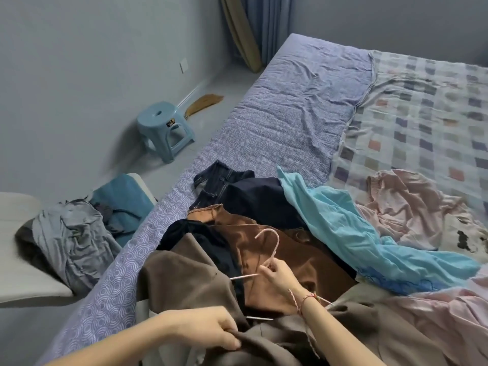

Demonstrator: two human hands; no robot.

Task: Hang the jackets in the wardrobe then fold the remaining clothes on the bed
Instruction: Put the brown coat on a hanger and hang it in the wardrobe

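A grey-brown jacket (184, 281) lies at the near edge of the bed (277, 122). My left hand (211, 331) grips a fold of it near the collar. My right hand (280, 276) pinches the neck of a pale pink wire hanger (272, 241), whose hook points up and whose arms reach down into the jacket. Behind it lie a brown garment (298, 257), dark navy jeans (245, 191), a light blue garment (356, 233) and a pink top (404, 204).
A blue plastic stool (163, 128) stands on the floor left of the bed. A white chair (23, 260) at the near left holds grey and teal clothes (74, 239). A checked blanket (422, 114) covers the bed's right side. Curtains (253, 27) hang in the far corner.
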